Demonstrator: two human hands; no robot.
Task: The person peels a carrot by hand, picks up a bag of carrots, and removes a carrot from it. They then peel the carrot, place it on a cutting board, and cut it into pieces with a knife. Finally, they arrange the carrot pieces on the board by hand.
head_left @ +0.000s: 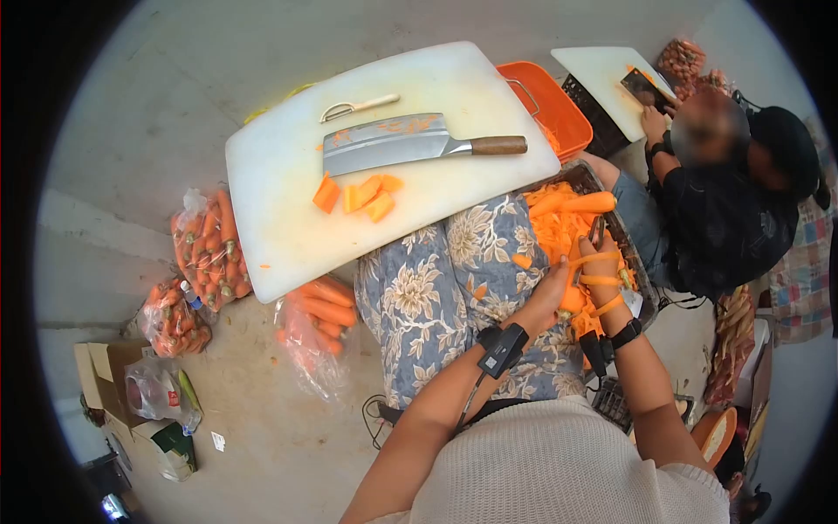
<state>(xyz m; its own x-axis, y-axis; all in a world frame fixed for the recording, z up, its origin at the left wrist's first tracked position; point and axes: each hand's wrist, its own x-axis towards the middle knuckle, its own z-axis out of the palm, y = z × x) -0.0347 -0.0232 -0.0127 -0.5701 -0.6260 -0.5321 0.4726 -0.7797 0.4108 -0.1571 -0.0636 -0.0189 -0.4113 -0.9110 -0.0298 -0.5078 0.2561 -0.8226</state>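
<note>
My left hand (550,293) is closed around a carrot (572,299), low over a dark crate (644,284) heaped with carrot peelings (554,231). Close beside it, my right hand (599,265) grips a peeler (597,230), partly hidden by the fingers. Long orange strips drape across that hand and wrist. A whole carrot (592,203) rests on top of the heap. On the white cutting board (279,210) lie a cleaver (384,144) with a wooden handle, a white peeler (360,107) and several carrot chunks (367,194).
Bags of carrots (209,249) stand on the floor at left, another bag (319,323) below the board. Behind the board is an orange bin (550,109). At right a co-worker (724,201) holds a dark cleaver (646,90) over another board (602,74). An open cardboard box (109,375) sits lower left.
</note>
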